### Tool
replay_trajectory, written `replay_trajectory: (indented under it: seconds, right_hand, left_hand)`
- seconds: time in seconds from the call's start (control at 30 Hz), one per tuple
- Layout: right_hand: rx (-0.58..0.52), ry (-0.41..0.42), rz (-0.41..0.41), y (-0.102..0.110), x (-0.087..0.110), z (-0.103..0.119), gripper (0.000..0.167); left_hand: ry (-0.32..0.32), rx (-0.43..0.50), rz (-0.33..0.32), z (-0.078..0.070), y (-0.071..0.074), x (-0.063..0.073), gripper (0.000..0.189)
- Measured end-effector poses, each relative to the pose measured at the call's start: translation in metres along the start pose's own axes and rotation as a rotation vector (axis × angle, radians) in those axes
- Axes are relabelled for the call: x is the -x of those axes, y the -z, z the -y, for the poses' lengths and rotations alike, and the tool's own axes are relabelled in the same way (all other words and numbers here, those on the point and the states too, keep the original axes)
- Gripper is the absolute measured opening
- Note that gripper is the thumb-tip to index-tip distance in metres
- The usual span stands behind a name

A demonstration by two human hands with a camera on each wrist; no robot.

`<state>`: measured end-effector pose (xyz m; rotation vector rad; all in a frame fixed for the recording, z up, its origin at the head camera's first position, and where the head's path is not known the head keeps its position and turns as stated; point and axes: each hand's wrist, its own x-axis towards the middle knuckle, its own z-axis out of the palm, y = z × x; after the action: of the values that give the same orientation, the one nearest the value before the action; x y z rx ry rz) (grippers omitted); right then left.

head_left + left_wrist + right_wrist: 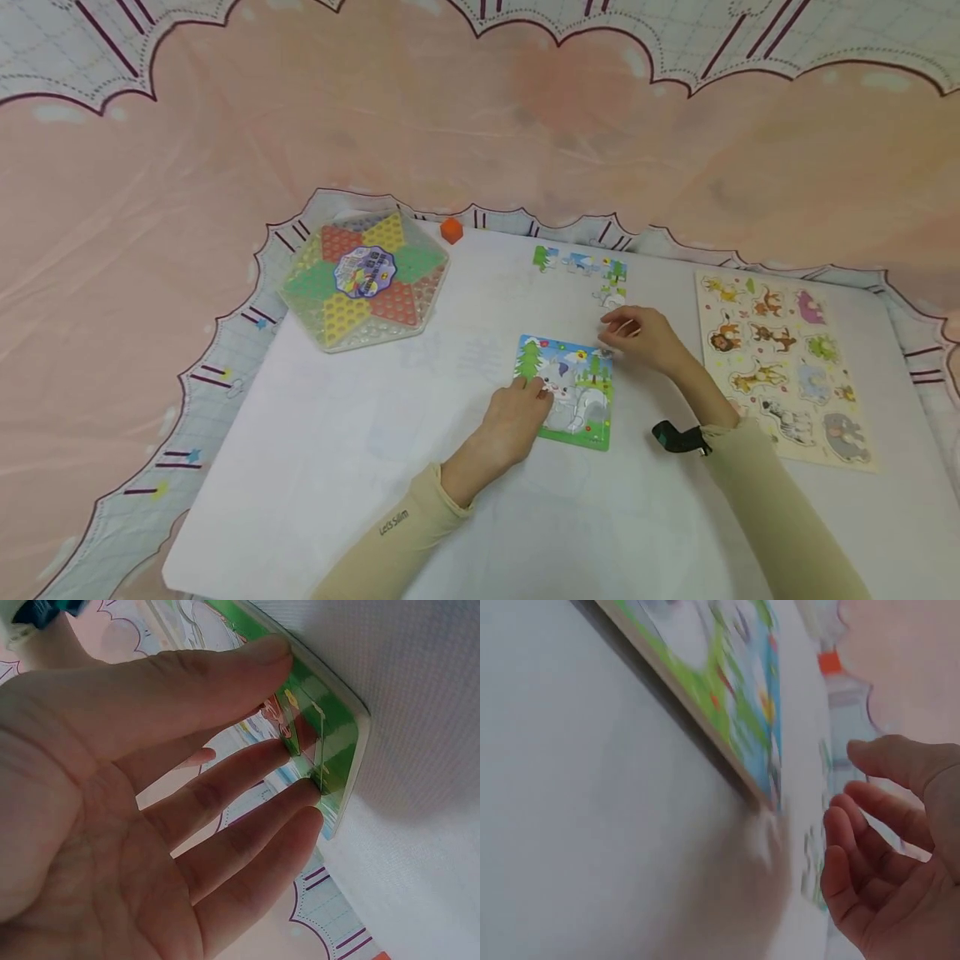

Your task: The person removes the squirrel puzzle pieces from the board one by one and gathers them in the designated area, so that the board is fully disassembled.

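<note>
A square jigsaw puzzle [596,412] with a grey-and-white cartoon animal, trees and green grass lies on the white table. My left hand [517,417] rests on its left side. Seen from the left wrist, the thumb [255,667] and fairly straight fingertips touch the green border of the board. Just past the puzzle's far right corner hovers my right hand [641,337], its fingers loosely bent. No object shows between those fingers [847,825] in the right wrist view. Loose jigsaw pieces [585,264] lie beyond the puzzle, near the table's far edge.
To the right lies a wooden animal peg board [757,337]. A hexagonal board game with a coloured star [420,262] is at the back left, and a small orange block [451,231] stands beside it. Patterned cloth [450,125] surrounds the white table [360,500].
</note>
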<state>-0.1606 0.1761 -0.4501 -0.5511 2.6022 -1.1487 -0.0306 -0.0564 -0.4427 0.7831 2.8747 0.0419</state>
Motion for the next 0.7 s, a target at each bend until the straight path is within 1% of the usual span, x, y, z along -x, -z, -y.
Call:
replay_trajectory:
  seconds: [0.1, 0.17, 0.27, 0.37, 0.47, 0.7]
  right_hand:
    - [0.027, 0.051, 0.082, -0.016, 0.01, 0.012, 0.024]
    - [0.064, 0.075, 0.13, -0.026, 0.016, 0.017, 0.026]
    - [0.119, 0.067, 0.174, -0.039, 0.023, 0.024, 0.031]
    - [0.175, 0.03, 0.17, -0.047, 0.028, 0.028, 0.034]
    - [0.187, -0.006, 0.156, -0.051, 0.031, 0.032, 0.035]
    - [0.156, -0.003, 0.127, -0.056, 0.03, 0.033, 0.034]
  left_hand:
    - [0.005, -0.011, -0.012, 0.0, 0.0, 0.0, 0.036]
    - [0.007, -0.018, -0.019, -0.001, -0.001, -0.001, 0.036]
    - [0.009, -0.025, -0.018, -0.001, -0.001, -0.001, 0.036]
    - [0.006, -0.028, -0.008, -0.001, 0.0, 0.0, 0.037]
    - [0.007, -0.026, -0.009, -0.002, 0.0, 0.001, 0.037]
    - [0.01, -0.025, -0.026, -0.001, 0.001, 0.002, 0.035]
